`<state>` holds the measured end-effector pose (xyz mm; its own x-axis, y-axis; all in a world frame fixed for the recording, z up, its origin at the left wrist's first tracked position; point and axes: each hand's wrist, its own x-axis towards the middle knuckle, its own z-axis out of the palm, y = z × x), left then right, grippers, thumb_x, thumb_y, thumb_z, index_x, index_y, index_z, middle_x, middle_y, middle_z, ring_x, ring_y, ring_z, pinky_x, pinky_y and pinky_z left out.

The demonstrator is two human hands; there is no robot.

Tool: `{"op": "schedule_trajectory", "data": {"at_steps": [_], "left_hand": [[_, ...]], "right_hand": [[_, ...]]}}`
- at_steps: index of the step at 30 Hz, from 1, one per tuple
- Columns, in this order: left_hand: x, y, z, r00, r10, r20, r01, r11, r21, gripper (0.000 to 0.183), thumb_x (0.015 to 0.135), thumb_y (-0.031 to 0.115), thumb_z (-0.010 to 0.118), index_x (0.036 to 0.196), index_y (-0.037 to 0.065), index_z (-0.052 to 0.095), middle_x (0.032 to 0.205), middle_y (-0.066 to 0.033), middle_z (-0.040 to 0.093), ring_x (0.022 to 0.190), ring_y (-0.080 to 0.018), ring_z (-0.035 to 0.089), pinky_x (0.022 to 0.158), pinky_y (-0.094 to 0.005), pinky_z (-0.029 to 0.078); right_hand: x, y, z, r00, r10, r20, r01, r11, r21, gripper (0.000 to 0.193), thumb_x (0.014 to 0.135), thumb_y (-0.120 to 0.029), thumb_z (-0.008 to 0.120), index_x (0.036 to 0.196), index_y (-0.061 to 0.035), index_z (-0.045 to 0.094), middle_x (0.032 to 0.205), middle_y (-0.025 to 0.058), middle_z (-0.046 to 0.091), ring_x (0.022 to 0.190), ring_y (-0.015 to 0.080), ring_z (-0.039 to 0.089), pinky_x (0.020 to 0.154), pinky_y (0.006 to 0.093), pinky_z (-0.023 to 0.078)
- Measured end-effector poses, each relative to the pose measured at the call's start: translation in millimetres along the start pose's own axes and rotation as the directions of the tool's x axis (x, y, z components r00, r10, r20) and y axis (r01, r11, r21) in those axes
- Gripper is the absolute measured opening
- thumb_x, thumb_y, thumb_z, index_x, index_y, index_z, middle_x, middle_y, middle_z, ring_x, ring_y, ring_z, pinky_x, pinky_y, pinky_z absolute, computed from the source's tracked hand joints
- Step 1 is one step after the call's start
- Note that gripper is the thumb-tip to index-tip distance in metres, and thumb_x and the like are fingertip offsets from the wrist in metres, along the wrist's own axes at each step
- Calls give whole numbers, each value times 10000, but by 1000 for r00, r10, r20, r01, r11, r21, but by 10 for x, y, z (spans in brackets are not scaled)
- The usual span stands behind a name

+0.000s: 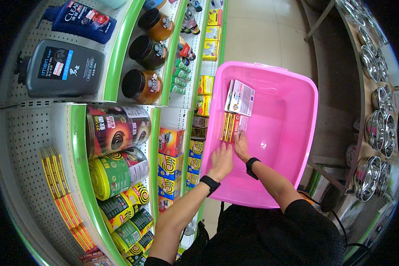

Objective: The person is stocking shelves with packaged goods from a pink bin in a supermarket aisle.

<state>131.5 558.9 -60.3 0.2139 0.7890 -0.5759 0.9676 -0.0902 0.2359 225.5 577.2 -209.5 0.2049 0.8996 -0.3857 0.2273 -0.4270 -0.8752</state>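
Reaching into the pink tub [277, 170] in the head view, both hands are working over its left part. The right hand [242, 146] is setting its fingertips against the near end of the red-and-yellow boxes [228, 127], which are lying in a row inside the tub. The left hand [221, 160] is curling its fingers just beside them; cannot tell whether either hand is clamping a box. White packets [241, 98] are lying beyond the boxes, toward the tub's far-left corner. Canisters [108, 177] are filling a shelf left of the tub; metal bowls [376, 131] are standing right of it.
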Motion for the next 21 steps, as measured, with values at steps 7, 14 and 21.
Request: {"op": "schedule_trajectory", "data": {"at_steps": [7,14,21], "left_hand": [[-371,271,-178,993,5,-118,-28,981,-193,567,803,158,720,1299,-27,517,1308,-246,555,1168,-397,571,970,-467,479],[-892,250,-114,932,-62,-357,-89,916,-392,479,816,142,703,1242,-12,547,1163,-229,630,1065,-391,616,891,-480,507],[-1741,657,422,800,-170,-575,-259,767,-588,433,859,172,652,1247,4,557,1195,-215,620,1097,-373,600,942,-455,481]], "right_hand": [[-37,41,-168,1000,15,-15,-16,998,-69,524,956,-312,534,1247,113,436,1161,360,548,1102,503,527,981,518,396],[-348,-113,-280,991,-98,94,117,968,-222,569,888,-252,632,1323,70,456,1262,303,546,1203,439,505,1029,491,377],[-852,195,-1433,838,-73,541,79,997,11,348,948,-183,540,1245,0,537,1104,107,587,974,171,538,789,345,469]]}}
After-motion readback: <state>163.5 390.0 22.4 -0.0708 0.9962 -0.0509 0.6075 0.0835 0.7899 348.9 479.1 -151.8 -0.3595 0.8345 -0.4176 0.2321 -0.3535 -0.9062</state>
